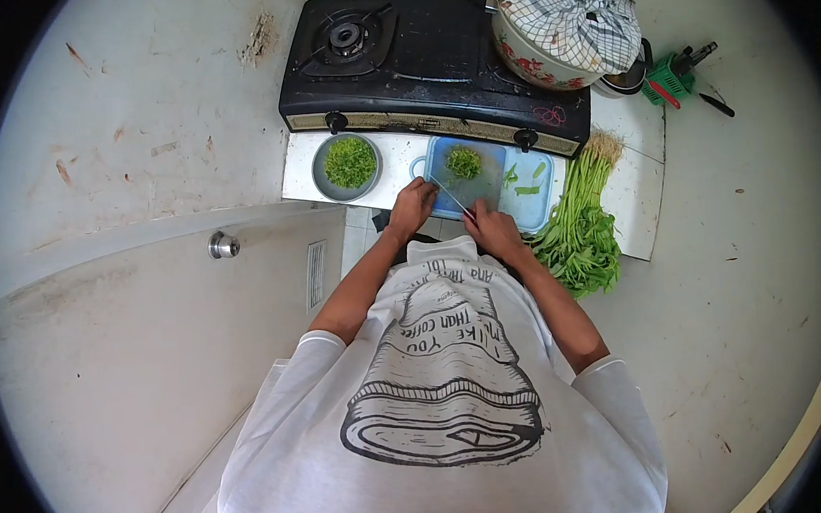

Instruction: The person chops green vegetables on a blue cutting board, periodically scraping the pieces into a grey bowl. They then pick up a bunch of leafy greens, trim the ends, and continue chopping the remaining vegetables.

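Note:
My right hand (493, 232) is closed round the handle of a knife (452, 197), whose thin blade slants up and left over the near part of a blue cutting board (489, 164). My left hand (413, 207) is at the board's left edge, fingers drawn together close to the blade's tip; what they hold, if anything, is too small to tell. Chopped greens (463, 162) lie in a small heap on the board beyond the blade. A few cut green pieces (528, 191) are on its right part.
A grey bowl (319, 180) of chopped greens stands left of the board. On the right lies a large bundle of leafy stalks (583, 210). Behind is a black gas stove (437, 51) bearing a cloth-covered pot (549, 59). A green basket (669, 79) with utensils sits at the far right.

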The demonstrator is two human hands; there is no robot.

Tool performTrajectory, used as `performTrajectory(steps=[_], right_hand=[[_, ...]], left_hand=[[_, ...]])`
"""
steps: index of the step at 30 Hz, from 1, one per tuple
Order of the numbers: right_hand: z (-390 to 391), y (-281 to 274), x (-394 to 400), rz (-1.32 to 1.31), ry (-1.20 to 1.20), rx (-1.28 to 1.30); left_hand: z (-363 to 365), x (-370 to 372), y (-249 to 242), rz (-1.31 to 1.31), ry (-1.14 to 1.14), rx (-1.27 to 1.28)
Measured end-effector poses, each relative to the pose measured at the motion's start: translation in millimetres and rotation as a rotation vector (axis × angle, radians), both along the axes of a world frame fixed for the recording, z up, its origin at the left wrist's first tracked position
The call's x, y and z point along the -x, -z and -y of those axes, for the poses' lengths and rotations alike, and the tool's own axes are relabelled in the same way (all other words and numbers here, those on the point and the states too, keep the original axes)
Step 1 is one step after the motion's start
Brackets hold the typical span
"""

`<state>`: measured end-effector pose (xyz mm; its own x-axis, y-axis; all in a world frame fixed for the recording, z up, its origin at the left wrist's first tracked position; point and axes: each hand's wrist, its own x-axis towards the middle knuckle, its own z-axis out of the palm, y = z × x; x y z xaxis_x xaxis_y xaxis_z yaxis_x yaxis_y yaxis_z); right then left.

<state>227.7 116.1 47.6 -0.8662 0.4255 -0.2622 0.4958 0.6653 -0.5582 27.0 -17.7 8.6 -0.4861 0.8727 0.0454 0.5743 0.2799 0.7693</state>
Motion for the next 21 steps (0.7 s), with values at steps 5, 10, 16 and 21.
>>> performTrajectory(steps=[5,10,16,21], right_hand=[[2,6,-1,0.048,-0.033,-0.056],[4,12,0,0.055,-0.066,-0.071],[6,19,4,0.058,-0.108,-0.177],[9,33,15,0.016,-0.138,-0.233]], left_hand=[[0,-1,-2,-0.018,-0.006,0.028],[0,-1,-3,-0.030,-0.003,0.055],[0,-1,-5,-0.029,-0.003,0.033],[0,-2,-6,-0.020,-0.003,0.021]])
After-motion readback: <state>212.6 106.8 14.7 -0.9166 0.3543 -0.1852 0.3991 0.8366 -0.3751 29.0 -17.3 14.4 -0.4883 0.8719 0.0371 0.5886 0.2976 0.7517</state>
